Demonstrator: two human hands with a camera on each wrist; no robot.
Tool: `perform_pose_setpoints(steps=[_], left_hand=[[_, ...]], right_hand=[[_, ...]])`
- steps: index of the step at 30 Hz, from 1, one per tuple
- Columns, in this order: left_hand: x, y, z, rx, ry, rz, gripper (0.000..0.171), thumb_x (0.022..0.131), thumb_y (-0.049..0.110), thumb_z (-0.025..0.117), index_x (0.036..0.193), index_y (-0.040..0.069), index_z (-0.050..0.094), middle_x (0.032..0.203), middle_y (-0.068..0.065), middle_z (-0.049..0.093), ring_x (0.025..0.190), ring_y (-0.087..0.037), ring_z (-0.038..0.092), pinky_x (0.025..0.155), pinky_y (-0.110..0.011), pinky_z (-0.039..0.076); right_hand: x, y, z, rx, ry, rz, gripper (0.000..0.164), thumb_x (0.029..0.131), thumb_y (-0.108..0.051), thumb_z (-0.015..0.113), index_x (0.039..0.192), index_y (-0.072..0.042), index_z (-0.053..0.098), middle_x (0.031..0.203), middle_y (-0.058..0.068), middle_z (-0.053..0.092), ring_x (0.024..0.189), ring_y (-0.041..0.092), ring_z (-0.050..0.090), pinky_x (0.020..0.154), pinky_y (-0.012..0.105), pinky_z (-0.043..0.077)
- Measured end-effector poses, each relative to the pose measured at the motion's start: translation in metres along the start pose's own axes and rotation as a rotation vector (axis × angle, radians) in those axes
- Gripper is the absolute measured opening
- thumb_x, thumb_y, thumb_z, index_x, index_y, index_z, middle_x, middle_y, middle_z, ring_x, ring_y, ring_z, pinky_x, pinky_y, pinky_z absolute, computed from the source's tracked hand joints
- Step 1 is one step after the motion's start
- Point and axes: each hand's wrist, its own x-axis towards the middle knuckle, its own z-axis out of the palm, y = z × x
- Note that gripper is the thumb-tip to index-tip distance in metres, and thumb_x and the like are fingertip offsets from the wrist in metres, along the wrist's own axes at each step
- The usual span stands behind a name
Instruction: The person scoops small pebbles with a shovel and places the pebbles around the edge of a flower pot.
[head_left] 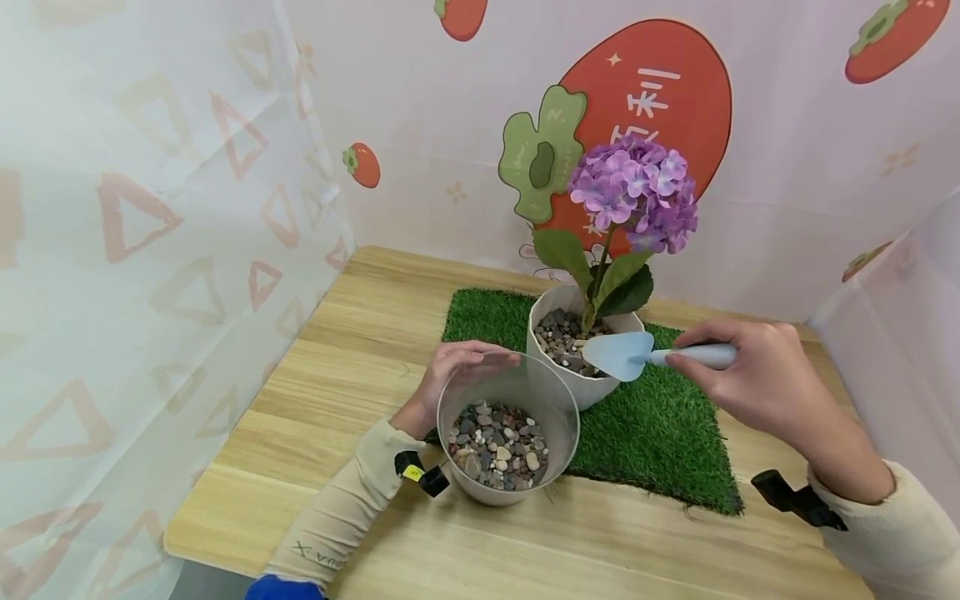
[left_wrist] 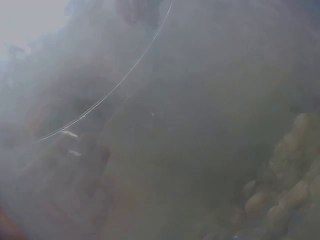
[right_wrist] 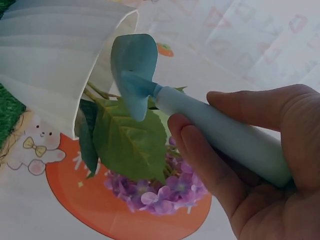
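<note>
In the head view my right hand (head_left: pixel 757 375) pinches the handle of a small light-blue trowel (head_left: pixel 621 354). Its blade is over the near rim of a white ribbed pot (head_left: pixel 583 392); no stones show on it. Pebbles (head_left: pixel 558 337) cover the inside of the pot around an upright purple hydrangea (head_left: pixel 637 196). The right wrist view shows fingers and thumb around the trowel handle (right_wrist: pixel 215 130). My left hand (head_left: pixel 457 367) rests along the far left side of a clear bucket (head_left: pixel 558 425), fingers extended. Loose pebbles (head_left: pixel 498 446) lie at its bottom. The left wrist view is hazy.
A green turf mat (head_left: pixel 660 450) lies under the pot on the wooden table (head_left: pixel 300 425). The bucket overlaps the mat's front left part in view. Printed curtains (head_left: pixel 420 225) stand behind and at both sides.
</note>
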Motion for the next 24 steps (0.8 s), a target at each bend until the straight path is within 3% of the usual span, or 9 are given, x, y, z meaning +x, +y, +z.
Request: perform_pose_setpoints(steps=[5,10,14,17,19,24], left_hand=[[0.000,0.000,0.000,-0.005,0.000,0.004,0.040,0.098,0.008,0.032,0.118,-0.018,0.056,0.119,-0.023,0.067,0.116,-0.035,0.064,0.109,-0.045,0.045],[-0.001,0.000,0.000,0.008,0.003,-0.001,0.041,0.098,0.007,0.032,0.119,-0.020,0.053,0.119,-0.025,0.066,0.116,-0.035,0.064,0.109,-0.046,0.045],[-0.001,0.000,0.000,0.018,0.011,-0.014,0.040,0.098,0.009,0.033,0.119,-0.016,0.056,0.120,-0.023,0.067,0.117,-0.035,0.064,0.110,-0.046,0.044],[0.000,0.000,0.000,0.023,0.018,-0.019,0.039,0.098,0.010,0.034,0.119,-0.014,0.058,0.119,-0.021,0.068,0.117,-0.034,0.064,0.111,-0.045,0.044],[0.000,0.000,0.000,0.023,0.021,-0.014,0.039,0.098,0.010,0.034,0.118,-0.015,0.057,0.119,-0.022,0.068,0.116,-0.035,0.064,0.111,-0.045,0.044],[0.001,-0.001,0.001,0.006,0.022,-0.009,0.040,0.098,0.008,0.034,0.117,-0.020,0.054,0.119,-0.028,0.065,0.117,-0.039,0.062,0.110,-0.047,0.044]], right_hand=[[0.000,0.001,-0.002,0.006,0.054,-0.146,0.027,0.068,-0.013,0.086,0.091,-0.021,0.075,0.073,-0.005,0.072,0.046,-0.008,0.041,0.040,0.010,0.032],[0.003,-0.003,-0.005,-0.008,0.090,-0.291,0.035,0.062,-0.010,0.087,0.094,-0.020,0.075,0.081,-0.003,0.076,0.057,-0.004,0.057,0.050,0.008,0.046],[0.005,-0.010,-0.008,0.010,0.126,-0.389,0.022,0.076,-0.029,0.081,0.096,-0.019,0.076,0.086,-0.003,0.077,0.069,0.004,0.069,0.067,0.007,0.053],[0.007,-0.017,-0.010,0.029,0.147,-0.455,0.030,0.089,-0.044,0.064,0.097,-0.018,0.076,0.088,-0.003,0.077,0.075,0.005,0.071,0.076,0.004,0.052],[0.009,-0.023,-0.010,0.020,0.161,-0.517,0.038,0.093,-0.048,0.054,0.097,-0.017,0.076,0.089,-0.002,0.077,0.077,0.007,0.073,0.076,0.007,0.054],[0.014,-0.036,-0.007,0.005,0.158,-0.662,0.038,0.098,-0.040,0.049,0.096,-0.013,0.076,0.092,0.000,0.077,0.078,0.017,0.074,0.069,0.023,0.060]])
